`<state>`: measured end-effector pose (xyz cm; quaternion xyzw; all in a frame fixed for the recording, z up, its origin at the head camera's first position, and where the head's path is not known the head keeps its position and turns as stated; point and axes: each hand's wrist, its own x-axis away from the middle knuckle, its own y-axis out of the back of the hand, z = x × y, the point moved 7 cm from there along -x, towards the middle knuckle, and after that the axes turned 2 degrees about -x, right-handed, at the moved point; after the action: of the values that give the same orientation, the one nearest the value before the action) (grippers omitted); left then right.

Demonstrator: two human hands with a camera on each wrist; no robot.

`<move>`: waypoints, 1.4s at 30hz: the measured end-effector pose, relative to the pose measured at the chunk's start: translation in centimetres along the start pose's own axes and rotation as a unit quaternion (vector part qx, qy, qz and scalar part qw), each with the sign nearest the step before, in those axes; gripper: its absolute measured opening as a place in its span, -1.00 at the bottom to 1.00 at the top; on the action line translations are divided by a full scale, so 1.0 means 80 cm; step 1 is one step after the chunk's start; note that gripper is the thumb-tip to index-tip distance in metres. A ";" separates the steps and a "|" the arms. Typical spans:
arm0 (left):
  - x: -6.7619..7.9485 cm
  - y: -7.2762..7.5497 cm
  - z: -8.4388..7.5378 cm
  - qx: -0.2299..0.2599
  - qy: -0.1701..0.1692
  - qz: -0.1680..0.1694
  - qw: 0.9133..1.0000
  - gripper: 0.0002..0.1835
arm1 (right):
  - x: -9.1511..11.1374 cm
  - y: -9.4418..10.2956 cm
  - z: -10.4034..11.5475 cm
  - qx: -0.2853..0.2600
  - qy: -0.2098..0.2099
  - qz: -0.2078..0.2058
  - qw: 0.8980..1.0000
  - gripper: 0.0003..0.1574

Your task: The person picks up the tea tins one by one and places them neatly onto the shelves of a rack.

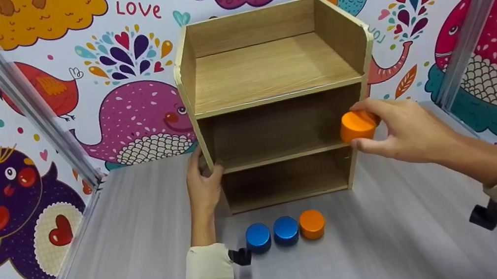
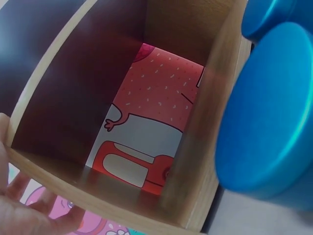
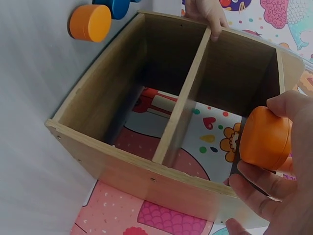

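A pale wooden shelf point(image 1: 272, 70) is clasped by the left grip point(image 1: 203, 184); an orange cylinder point(image 1: 356, 126), pinched by the right grip point(image 1: 401, 129), is presented near its right edge. Contact unclear, clearance seems needed next.

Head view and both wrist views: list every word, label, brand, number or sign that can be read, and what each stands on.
"LOVe": red letters on the patterned back wall.
Teal lettering on that wall, beside the shelf: too small to read.
None legible on the shelf, blue cylinders or orange cylinders.
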<state>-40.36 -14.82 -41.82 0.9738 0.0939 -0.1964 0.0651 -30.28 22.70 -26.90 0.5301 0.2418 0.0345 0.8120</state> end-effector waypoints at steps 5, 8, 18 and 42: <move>-0.001 0.000 -0.001 0.000 0.008 -0.001 1.000 -0.29 | -0.008 0.007 0.000 0.013 -0.001 0.000 1.000 -0.24; 0.004 0.000 -0.015 0.000 0.010 0.000 1.000 -0.31 | -0.012 0.012 0.001 0.013 0.001 -0.005 1.000 -0.25; 0.015 0.001 -0.042 0.007 0.004 0.001 1.000 -0.32 | -0.026 0.025 0.006 0.007 -0.007 -0.016 1.000 -0.25; 0.017 -0.001 -0.043 0.001 0.017 -0.001 1.000 -0.33 | -0.054 0.044 0.014 0.000 -0.031 -0.025 0.999 -0.20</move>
<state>-37.87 -13.98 -39.21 0.9771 0.0956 -0.1798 0.0622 -32.91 21.95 -21.88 0.5250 0.2294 -0.0021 0.8196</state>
